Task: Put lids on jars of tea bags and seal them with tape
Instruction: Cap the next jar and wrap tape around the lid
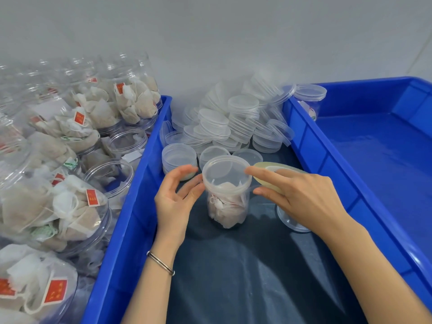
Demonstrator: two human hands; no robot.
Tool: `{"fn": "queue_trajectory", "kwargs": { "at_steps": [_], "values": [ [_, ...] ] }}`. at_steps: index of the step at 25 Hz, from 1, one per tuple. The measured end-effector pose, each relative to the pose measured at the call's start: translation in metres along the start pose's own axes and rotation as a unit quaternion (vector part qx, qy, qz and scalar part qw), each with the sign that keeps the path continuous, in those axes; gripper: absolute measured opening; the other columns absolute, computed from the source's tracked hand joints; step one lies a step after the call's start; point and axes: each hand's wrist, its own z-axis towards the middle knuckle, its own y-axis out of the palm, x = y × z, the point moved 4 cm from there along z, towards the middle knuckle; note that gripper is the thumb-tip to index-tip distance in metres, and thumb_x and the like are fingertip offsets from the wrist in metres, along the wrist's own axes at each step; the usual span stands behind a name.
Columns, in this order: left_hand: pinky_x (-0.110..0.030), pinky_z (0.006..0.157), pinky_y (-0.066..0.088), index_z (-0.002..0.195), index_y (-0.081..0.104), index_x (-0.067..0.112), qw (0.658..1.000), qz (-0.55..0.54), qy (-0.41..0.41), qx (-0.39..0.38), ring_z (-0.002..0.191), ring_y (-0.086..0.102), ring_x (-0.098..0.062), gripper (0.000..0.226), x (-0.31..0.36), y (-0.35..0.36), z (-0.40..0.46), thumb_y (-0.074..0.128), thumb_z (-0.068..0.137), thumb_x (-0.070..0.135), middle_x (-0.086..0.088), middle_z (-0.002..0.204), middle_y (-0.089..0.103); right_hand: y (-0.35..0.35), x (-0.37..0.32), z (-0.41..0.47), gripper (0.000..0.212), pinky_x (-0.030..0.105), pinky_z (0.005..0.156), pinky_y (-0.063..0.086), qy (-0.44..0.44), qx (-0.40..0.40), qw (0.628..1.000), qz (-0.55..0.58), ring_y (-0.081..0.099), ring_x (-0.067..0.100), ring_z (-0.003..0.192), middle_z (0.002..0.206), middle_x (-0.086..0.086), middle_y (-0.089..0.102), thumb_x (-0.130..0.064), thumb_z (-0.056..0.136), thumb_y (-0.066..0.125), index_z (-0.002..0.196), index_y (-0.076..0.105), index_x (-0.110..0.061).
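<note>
A lidded jar stands upright between 2 hands: left hand spread, fingertips touching its neck; right hand pinching a tape roll just beside the lid.

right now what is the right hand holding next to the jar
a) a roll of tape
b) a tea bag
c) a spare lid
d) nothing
a: the right hand grips a yellowish roll of tape beside the lidded jar, with a clear strip running from it toward the rim under the lid.
</note>
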Motion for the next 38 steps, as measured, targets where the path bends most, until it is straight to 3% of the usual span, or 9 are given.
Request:
{"fn": "queue_trajectory", "kwargs": {
  "at_steps": [6, 13, 17, 22, 25, 30, 33, 35, 38],
  "values": [
    [-0.029, 0.085, 0.055, 0.101, 0.076, 0.029, 0.981, -0.113, -0.096, -0.124, 0.107, 0.066, -0.013, 0.030, -0.015, 0.012, 0.009, 0.068, 0.074, 0.017, 0.004, 0.110, 0.072, 0.002, -0.005, 0.005, 0.044, 0.022, 0.038, 0.035, -0.007, -0.008, 0.998, 0.055, 0.054, 0.010, 0.058, 0.101, -0.016, 0.069, -0.062, 0.091, 0.029, 0.131, 0.046, -0.053],
    [-0.023, 0.078, 0.055, 0.093, 0.070, 0.012, 0.988, 0.017, -0.033, 0.152, 0.081, 0.069, -0.008, 0.014, -0.006, 0.011, 0.002, 0.068, 0.085, 0.001, 0.005, 0.081, 0.073, 0.002, -0.010, 0.007, 0.051, 0.021, 0.040, 0.028, -0.002, -0.021, 0.999, 0.040, 0.047, 0.004, 0.062, 0.106, -0.018, 0.068, -0.066, 0.089, 0.014, 0.132, 0.041, -0.057],
    [-0.034, 0.091, 0.053, 0.095, 0.062, 0.013, 0.972, -0.013, 0.045, 0.232, 0.097, 0.068, -0.019, 0.011, 0.004, 0.015, -0.046, 0.052, 0.096, 0.017, -0.004, 0.093, 0.071, -0.001, -0.010, 0.007, 0.053, 0.021, 0.039, 0.026, 0.001, -0.034, 0.999, 0.026, 0.037, 0.002, 0.061, 0.105, -0.018, 0.068, -0.068, 0.090, 0.011, 0.133, 0.040, -0.057],
    [-0.022, 0.110, 0.032, 0.143, 0.037, 0.022, 0.989, 0.141, 0.039, 0.030, 0.137, 0.037, -0.004, 0.085, 0.003, 0.044, -0.075, 0.074, 0.069, 0.044, 0.011, 0.145, 0.043, -0.004, -0.013, 0.007, 0.054, 0.019, 0.039, 0.019, 0.007, -0.044, 0.998, 0.035, 0.037, 0.001, 0.060, 0.101, -0.019, 0.067, -0.069, 0.089, 0.012, 0.133, 0.039, -0.057],
    [-0.029, 0.113, 0.034, 0.148, 0.026, 0.026, 0.986, 0.167, 0.007, 0.013, 0.138, 0.033, -0.005, 0.114, 0.001, 0.055, -0.058, 0.084, 0.053, 0.050, 0.012, 0.149, 0.036, -0.002, -0.015, 0.009, 0.056, 0.019, 0.042, 0.022, -0.005, -0.049, 0.999, 0.020, 0.053, 0.004, 0.069, 0.106, -0.019, 0.065, -0.072, 0.083, 0.006, 0.135, 0.025, -0.063],
    [-0.016, 0.094, 0.043, 0.129, 0.047, 0.031, 0.987, 0.160, -0.019, 0.030, 0.118, 0.050, 0.004, 0.101, 0.003, 0.049, -0.025, 0.091, 0.040, 0.054, 0.019, 0.124, 0.055, 0.002, -0.014, 0.010, 0.057, 0.020, 0.046, 0.032, -0.027, -0.051, 0.998, 0.011, 0.060, 0.005, 0.087, 0.114, -0.020, 0.062, -0.074, 0.082, 0.002, 0.137, 0.012, -0.063],
    [-0.010, 0.087, 0.045, 0.120, 0.054, 0.031, 0.988, 0.152, -0.026, 0.009, 0.109, 0.056, 0.007, 0.083, 0.002, 0.043, -0.011, 0.093, 0.047, 0.034, 0.017, 0.117, 0.063, 0.001, -0.009, 0.007, 0.065, 0.024, 0.047, 0.034, 0.002, -0.049, 0.996, 0.077, 0.057, 0.007, 0.067, 0.082, -0.016, 0.064, -0.070, 0.083, 0.016, 0.144, 0.001, -0.053],
    [-0.016, 0.091, 0.047, 0.114, 0.056, 0.038, 0.986, 0.160, -0.031, -0.012, 0.109, 0.056, 0.008, 0.076, 0.001, 0.037, -0.006, 0.095, 0.050, 0.026, 0.020, 0.114, 0.064, 0.003, -0.005, 0.006, 0.076, 0.029, 0.060, 0.041, 0.023, -0.077, 0.993, 0.091, 0.054, 0.010, 0.064, 0.070, -0.015, 0.059, -0.069, 0.081, 0.016, 0.149, 0.000, -0.039],
    [-0.029, 0.093, 0.051, 0.111, 0.058, 0.040, 0.985, 0.166, -0.033, -0.031, 0.110, 0.057, 0.007, 0.073, 0.002, 0.028, -0.002, 0.095, 0.051, 0.023, 0.024, 0.113, 0.064, 0.003, 0.003, 0.001, 0.064, 0.034, 0.100, 0.030, 0.038, -0.129, 0.983, 0.123, 0.046, 0.002, 0.079, 0.078, -0.025, 0.045, -0.069, 0.085, 0.021, 0.134, 0.038, -0.032]
  ]
}}
